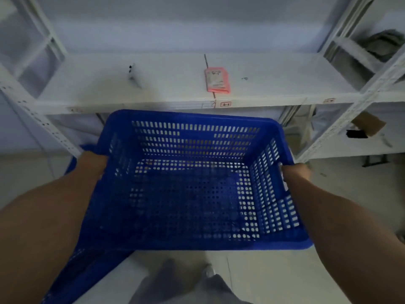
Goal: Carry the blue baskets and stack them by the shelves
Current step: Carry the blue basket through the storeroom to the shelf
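While both hands — left hand (93,162), right hand (295,171) — grip its rim, blue basket (190,189) hangs.

One small red-bordered label (225,104) on the front edge of the white shelf (153,104), at 12 o'clock from frame centre, read roughly "4-3"; blur left it uncertain. Handwritten marks (208,104) just beside it at 9 o'clock were illegible. A second edge label (329,100) toward 2 o'clock was unreadable. The pink packet (217,80) on the shelf carried print too blurred to read.
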Motion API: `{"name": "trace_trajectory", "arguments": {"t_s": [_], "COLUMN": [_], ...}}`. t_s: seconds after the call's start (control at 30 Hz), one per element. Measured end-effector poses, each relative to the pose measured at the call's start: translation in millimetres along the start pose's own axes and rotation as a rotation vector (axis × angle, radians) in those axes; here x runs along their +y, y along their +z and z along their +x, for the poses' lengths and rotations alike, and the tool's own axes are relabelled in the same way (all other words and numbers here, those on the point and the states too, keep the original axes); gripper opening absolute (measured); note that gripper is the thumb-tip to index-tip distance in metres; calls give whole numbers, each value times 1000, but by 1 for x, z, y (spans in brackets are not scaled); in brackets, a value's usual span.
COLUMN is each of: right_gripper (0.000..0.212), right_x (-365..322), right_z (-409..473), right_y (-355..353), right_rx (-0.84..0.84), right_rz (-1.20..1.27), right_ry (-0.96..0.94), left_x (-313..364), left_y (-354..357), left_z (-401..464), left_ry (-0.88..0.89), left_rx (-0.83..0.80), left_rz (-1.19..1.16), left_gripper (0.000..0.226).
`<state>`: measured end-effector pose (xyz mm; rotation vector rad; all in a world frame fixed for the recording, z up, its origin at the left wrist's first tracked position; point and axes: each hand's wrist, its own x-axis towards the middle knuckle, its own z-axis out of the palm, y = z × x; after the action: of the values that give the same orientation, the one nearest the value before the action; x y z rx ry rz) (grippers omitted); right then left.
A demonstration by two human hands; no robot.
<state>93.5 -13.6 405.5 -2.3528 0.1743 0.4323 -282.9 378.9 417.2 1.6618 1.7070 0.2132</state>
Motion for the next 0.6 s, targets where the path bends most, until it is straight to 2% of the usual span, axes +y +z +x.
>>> {"name": "trace_trajectory", "arguments": {"t_s": [0.07,0.2,0.33,0.53,0.6], "right_gripper": [36,19,20,20,25], "right_x": [-4,-7,-4,-6,-3], "right_z": [16,49,65,86,100], "right_y": [13,44,70,110,122], "right_rx": [-14,-92,-128,-125,-116], "right_rz": [9,42,12,-28,-17], "right_ry": [29,66,90,106,130], "left_x": [-5,-22,-30,-34,-35], "left_y": [5,24,44,78,90], "left_z": [-2,10,36,76,86], "left_ry": [-47,-75,-114,-146,-159], "left_rx": [13,11,-48,-136,-161], "left_rz": [-17,-110,-122,-127,-106], "left_gripper": [28,24,29,24,37]}}
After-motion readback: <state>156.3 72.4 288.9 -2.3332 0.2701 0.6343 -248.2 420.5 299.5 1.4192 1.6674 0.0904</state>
